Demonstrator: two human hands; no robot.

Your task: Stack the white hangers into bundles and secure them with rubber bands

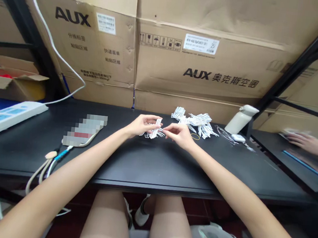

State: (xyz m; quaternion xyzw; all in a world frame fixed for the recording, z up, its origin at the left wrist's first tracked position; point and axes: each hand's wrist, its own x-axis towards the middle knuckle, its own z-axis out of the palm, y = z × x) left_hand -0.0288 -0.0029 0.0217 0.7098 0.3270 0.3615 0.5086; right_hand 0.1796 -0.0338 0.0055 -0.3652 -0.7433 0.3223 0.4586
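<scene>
My left hand (140,125) and my right hand (179,134) meet over the middle of a black table (148,167). Together they hold a small bundle of white strips (154,130), the left hand gripping its top and side, the right pinching its right end. Just behind my right hand lies a loose pile of the same white strips (197,123). A thin yellow rubber band (195,137) lies on the table beside my right wrist.
Large AUX cardboard boxes (198,66) wall off the back. A white bottle (240,120) and a small white object stand at the right. A blurred flat item (85,130) with cables lies left, near a white power strip (8,114). Another person's hand (301,140) rests far right.
</scene>
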